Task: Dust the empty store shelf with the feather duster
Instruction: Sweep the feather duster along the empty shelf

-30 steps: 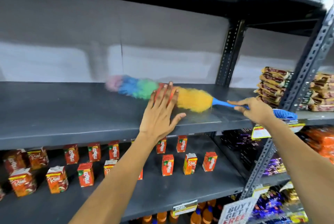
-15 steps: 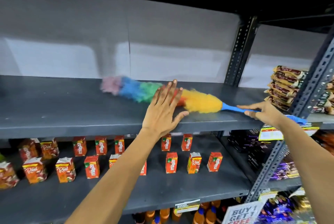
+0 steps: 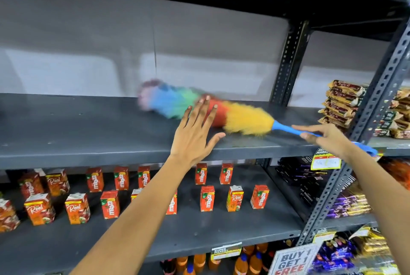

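one feather duster (image 3: pixel 200 109) lies across the dark grey shelf (image 3: pixel 88 132), its pink, blue, green, red and yellow head blurred. its blue handle runs off to the right of the head, where the right hand (image 3: pixel 328 139) grips it, forefinger stretched along the shaft and the other fingers curled round it. the left hand (image 3: pixel 195 132) is just in front of the duster's head, fingers spread wide and holding nothing, palm towards the shelf. one stack of brown snack packets (image 3: pixel 341 102) sits right of the duster, by the perforated upright (image 3: pixel 288 61). below the duster, roughly seventeen small orange juice cartons (image 3: pixel 207 198) stand in loose rows. a pale grey wall (image 3: pixel 88 48) backs the shelf.
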A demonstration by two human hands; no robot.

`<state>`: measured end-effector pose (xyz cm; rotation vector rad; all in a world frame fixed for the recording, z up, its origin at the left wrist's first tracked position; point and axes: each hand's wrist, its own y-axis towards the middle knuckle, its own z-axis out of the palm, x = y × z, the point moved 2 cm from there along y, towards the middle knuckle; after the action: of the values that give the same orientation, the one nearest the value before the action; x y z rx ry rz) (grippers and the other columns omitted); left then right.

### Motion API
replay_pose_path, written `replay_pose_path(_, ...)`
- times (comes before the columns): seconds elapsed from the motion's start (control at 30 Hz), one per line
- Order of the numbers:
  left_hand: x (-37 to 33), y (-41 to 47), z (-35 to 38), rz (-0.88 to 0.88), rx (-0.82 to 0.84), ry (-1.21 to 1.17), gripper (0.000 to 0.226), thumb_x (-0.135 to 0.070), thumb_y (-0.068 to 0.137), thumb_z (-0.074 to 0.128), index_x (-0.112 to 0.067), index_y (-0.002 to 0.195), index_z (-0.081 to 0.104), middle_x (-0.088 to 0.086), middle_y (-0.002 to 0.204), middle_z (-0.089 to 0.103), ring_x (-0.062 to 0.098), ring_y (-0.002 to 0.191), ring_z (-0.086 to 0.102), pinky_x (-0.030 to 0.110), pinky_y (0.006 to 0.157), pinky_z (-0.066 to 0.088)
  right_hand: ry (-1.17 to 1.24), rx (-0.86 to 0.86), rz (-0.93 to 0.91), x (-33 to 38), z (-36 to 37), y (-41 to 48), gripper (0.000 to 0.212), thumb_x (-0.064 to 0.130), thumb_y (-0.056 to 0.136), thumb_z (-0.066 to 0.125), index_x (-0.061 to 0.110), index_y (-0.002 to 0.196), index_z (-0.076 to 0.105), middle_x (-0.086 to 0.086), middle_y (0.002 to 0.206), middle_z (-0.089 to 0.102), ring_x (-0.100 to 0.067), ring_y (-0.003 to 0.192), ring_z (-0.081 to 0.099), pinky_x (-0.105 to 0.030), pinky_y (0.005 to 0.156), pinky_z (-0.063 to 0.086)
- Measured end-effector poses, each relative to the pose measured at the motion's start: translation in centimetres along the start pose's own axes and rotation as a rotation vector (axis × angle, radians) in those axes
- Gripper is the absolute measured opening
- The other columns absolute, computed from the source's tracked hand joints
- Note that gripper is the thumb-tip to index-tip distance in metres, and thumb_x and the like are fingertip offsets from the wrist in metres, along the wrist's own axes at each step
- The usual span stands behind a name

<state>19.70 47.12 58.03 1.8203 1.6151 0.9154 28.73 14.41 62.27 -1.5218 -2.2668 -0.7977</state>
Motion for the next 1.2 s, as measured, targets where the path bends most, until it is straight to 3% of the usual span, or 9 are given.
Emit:
replay_pose_path(0.13,1.0,-0.3,-0.8,-0.027,-0.041,-0.03,0.071,-0.057,0.096,0.013,-0.009,0.147,0.024,0.016,0.154,0.016,0.026,0.143,0.009,0.042,0.115,0.008,0.03,0.138,-0.05,2.0,2.4,1.2,0.036,0.014,0.092,0.061,0.048,0.102,0.067,0.025,0.064,0.066,-0.007,0.07,0.046,-0.029,0.076,0.035)
replay_pose_path(0.2,2.1,-0.9,-1.1,-0.028,-0.04,-0.011,0.069,-0.055,0.096,0.021,-0.009,0.147,0.025,0.017,0.154,0.018,0.027,0.142,0.011,0.042,0.114,0.009,-0.044,0.1,-0.02,1.9,3.0,2.1,0.04,0.021,0.093,0.06,0.062,0.096,0.06,0.025,0.068,0.063,-0.012,0.076,0.049,-0.031,0.078,0.038)
replay_pose_path(0.33,3.8,-2.0,-1.8,-0.063,-0.045,0.025,0.069,-0.054,0.094,0.027,-0.008,0.146,0.029,0.017,0.153,0.021,0.028,0.141,0.014,0.04,0.113,0.008,-0.395,-0.038,0.041,5.2,3.6,1.9,0.035,0.03,0.097,0.048,0.051,0.123,0.056,-0.011,0.102,0.069,-0.035,0.098,0.062,-0.038,0.075,0.045)
replay_pose_path(0.43,3.9,-2.2,-2.2,-0.096,-0.052,0.023,0.068,-0.053,0.095,0.028,-0.007,0.145,0.03,0.018,0.152,0.022,0.029,0.141,0.016,0.04,0.113,0.009,-0.457,-0.202,-0.066,9.6,4.1,1.9,0.035,0.026,0.096,0.047,0.042,0.125,0.059,-0.017,0.106,0.07,-0.038,0.097,0.064,-0.038,0.076,0.048)
replay_pose_path(0.63,3.8,-2.6,-2.6,-0.138,-0.087,-0.038,0.069,-0.057,0.096,0.015,-0.012,0.148,0.019,0.011,0.155,0.008,0.026,0.143,0.006,0.046,0.114,0.006,-0.203,0.124,-0.298,14.9,8.5,2.8,0.031,0.039,0.094,0.052,0.06,0.116,0.055,0.017,0.092,0.071,-0.022,0.078,0.064,-0.035,0.069,0.048)
replay_pose_path(0.73,3.8,-2.7,-2.6,-0.16,-0.072,-0.016,0.069,-0.058,0.095,0.009,-0.014,0.148,0.013,0.012,0.156,0.009,0.025,0.143,0.005,0.047,0.114,0.005,-0.162,0.257,-0.349,17.6,11.1,3.3,0.028,0.043,0.093,0.053,0.055,0.119,0.056,0.027,0.113,0.063,-0.005,0.105,0.057,-0.031,0.077,0.042)
replay_pose_path(0.87,3.9,-2.7,-2.5,-0.183,-0.061,0.004,0.069,-0.058,0.095,0.008,-0.014,0.148,0.015,0.011,0.155,0.008,0.024,0.144,0.005,0.046,0.113,0.007,-0.292,0.186,-0.342,18.7,12.6,4.4,0.032,0.039,0.097,0.047,0.052,0.125,0.054,0.013,0.13,0.062,-0.021,0.122,0.055,-0.034,0.082,0.044)
replay_pose_path(1.03,4.0,-2.6,-2.1,-0.172,-0.041,-0.029,0.07,-0.058,0.095,0.013,-0.013,0.149,0.02,0.01,0.156,0.007,0.024,0.144,0.003,0.045,0.113,0.008,-0.474,-0.018,-0.202,16.5,11.4,4.9,0.038,0.032,0.097,0.044,0.048,0.131,0.051,-0.01,0.118,0.067,-0.032,0.11,0.06,-0.04,0.085,0.05)
replay_pose_path(1.2,4.1,-2.4,-1.6,-0.147,0.0,-0.02,0.071,-0.058,0.094,0.018,-0.013,0.149,0.017,0.011,0.157,0.009,0.024,0.144,0.003,0.042,0.113,0.005,-0.273,0.079,-0.113,10.4,7.8,3.4,0.029,0.039,0.095,0.051,0.054,0.119,0.058,0.015,0.072,0.064,-0.021,0.081,0.064,-0.034,0.075,0.049)
